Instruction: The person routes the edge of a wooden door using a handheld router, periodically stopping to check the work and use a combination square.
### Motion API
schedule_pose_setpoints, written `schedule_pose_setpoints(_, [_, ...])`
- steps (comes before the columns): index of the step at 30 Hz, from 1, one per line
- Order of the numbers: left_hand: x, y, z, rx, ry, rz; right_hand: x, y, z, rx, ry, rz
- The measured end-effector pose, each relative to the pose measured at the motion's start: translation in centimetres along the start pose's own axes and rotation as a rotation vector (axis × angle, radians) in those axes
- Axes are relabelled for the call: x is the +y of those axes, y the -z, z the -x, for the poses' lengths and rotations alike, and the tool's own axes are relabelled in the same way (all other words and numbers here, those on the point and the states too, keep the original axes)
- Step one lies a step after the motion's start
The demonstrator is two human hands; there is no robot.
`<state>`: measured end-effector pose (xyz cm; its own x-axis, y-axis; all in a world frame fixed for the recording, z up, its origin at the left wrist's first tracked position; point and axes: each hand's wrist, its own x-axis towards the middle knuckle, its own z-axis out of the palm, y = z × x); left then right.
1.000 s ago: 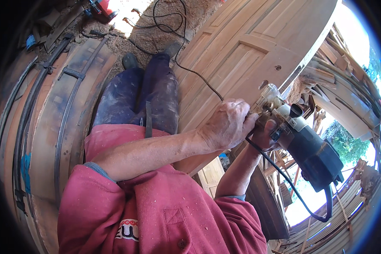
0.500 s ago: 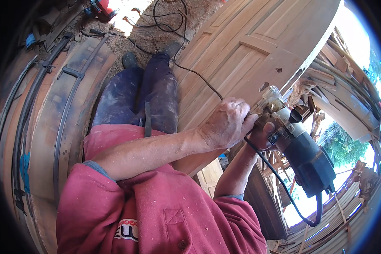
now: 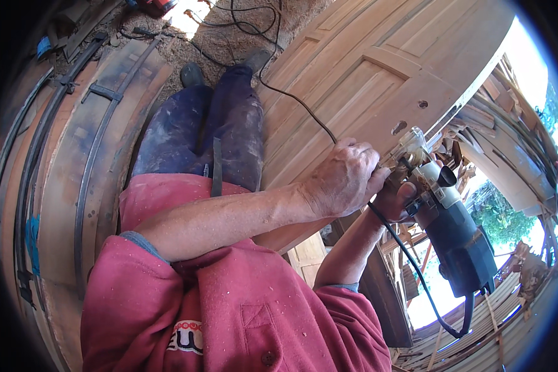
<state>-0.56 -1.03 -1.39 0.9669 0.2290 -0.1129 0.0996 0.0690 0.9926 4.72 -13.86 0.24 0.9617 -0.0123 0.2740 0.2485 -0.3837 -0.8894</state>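
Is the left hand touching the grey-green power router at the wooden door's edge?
Touching. The head view shows the left hand wrapped over the power router's front end, no gap visible.

I looked down on a sawdust-strewn dirt floor [image 3: 223, 43], lit by hard sun at the top edge. Curved timber frames [image 3: 87, 161] with dark metal clamps lay along the left. Stacked wooden slats [image 3: 514, 142] crowded the right, with green foliage [image 3: 502, 217] and bright daylight beyond them.

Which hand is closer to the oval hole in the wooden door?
Left. The left hand rests on the door just below the oval hole; the right hand grips the power tool, farther off.
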Motion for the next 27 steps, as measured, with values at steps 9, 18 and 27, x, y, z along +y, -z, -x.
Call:
schedule_pose_setpoints(9, [-0.1,-0.2,0.0,-0.004,-0.005,0.016,1.3,1.2,-0.3,-0.047,-0.003,-0.060])
schedule_pose_setpoints(18, [0.4,-0.2,0.3,-0.009,0.063,0.060,0.1,0.9,-1.0,-0.083,-0.019,-0.045])
schedule_pose_setpoints(27, [0.0,-0.6,0.3,0.017,0.041,0.025,1.8,3.5,-0.5,-0.172,-0.121,-0.071])
